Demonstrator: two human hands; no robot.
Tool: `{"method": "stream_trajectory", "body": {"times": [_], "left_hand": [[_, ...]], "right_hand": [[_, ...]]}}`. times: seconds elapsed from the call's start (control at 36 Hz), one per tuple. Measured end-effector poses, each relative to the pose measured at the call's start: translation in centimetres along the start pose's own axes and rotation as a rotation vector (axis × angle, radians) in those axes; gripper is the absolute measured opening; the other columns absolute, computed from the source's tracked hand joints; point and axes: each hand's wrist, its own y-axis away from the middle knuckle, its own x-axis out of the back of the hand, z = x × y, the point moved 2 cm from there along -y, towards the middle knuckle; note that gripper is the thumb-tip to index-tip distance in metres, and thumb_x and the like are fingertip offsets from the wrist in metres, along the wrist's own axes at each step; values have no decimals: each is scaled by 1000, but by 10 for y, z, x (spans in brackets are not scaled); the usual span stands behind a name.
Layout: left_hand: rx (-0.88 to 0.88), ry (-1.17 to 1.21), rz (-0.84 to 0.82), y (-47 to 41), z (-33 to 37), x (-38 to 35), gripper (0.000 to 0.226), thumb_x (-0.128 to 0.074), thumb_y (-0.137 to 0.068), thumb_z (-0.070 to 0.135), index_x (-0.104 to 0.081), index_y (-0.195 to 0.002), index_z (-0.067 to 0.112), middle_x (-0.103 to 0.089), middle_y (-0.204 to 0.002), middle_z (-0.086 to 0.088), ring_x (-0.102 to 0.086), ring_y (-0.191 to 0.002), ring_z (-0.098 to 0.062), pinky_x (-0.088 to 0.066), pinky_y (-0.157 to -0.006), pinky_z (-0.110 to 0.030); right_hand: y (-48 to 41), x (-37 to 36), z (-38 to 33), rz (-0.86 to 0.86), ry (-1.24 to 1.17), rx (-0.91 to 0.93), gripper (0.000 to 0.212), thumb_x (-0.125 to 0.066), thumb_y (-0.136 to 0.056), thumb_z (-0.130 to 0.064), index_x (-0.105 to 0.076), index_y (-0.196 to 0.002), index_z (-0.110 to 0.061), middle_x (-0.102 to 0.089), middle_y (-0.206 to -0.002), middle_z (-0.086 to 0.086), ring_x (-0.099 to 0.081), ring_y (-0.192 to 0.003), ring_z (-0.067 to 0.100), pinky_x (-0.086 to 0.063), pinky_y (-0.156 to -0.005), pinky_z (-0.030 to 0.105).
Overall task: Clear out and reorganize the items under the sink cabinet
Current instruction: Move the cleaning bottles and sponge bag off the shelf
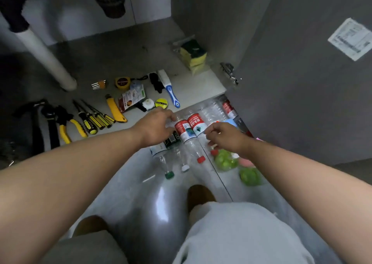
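Note:
Several empty clear plastic bottles lie on the floor in front of the open cabinet. Two red-labelled bottles (190, 128) lie side by side between my hands, caps toward me. My left hand (157, 125) reaches over the left one with fingers spread, touching its upper end. My right hand (223, 135) hovers at the right bottle's label with fingers curled and apart, holding nothing that I can see. On the cabinet floor (124, 48) lie rows of tools: pliers (68, 125), screwdrivers (94, 116), a yellow utility knife (115, 110), a tape measure (121, 82) and a blue-handled brush (170, 88).
A white drain pipe (48, 60) stands at the cabinet's left. Yellow-green sponges (194, 56) sit at the back right. The open grey door (302, 82) stands on the right. Green and pink items (237, 163) lie under my right wrist. My knees and a foot are below.

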Motion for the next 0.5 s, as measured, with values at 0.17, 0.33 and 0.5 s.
{"method": "stream_trajectory", "body": {"times": [0.17, 0.33, 0.5], "left_hand": [[64, -198, 74, -36, -38, 2, 63, -63, -93, 42, -41, -151, 33, -27, -162, -8, -28, -148, -31, -34, -116, -52], [145, -223, 183, -77, -68, 7, 78, -63, -92, 35, -24, -158, 34, -13, -167, -9, -6, -156, -31, -21, -120, -58], [151, -98, 272, -101, -76, 4, 63, -62, -91, 30, -39, -149, 28, -28, -159, -9, -23, -148, -31, -26, -117, -48]], "right_hand": [[-77, 15, -35, 84, 342, 141, 31, -65, -93, -19, -63, -124, -17, -59, -122, 9, -64, -93, 20, -52, -77, 27], [-151, 33, -62, 192, 514, 179, 66, -71, -86, -23, -40, -144, -23, -29, -143, 16, -57, -115, 37, -40, -104, 27], [-206, 54, -103, 461, 536, 202, 86, -79, -80, -37, -29, -149, -22, -23, -152, 15, -38, -137, 42, -36, -116, 50]]}}
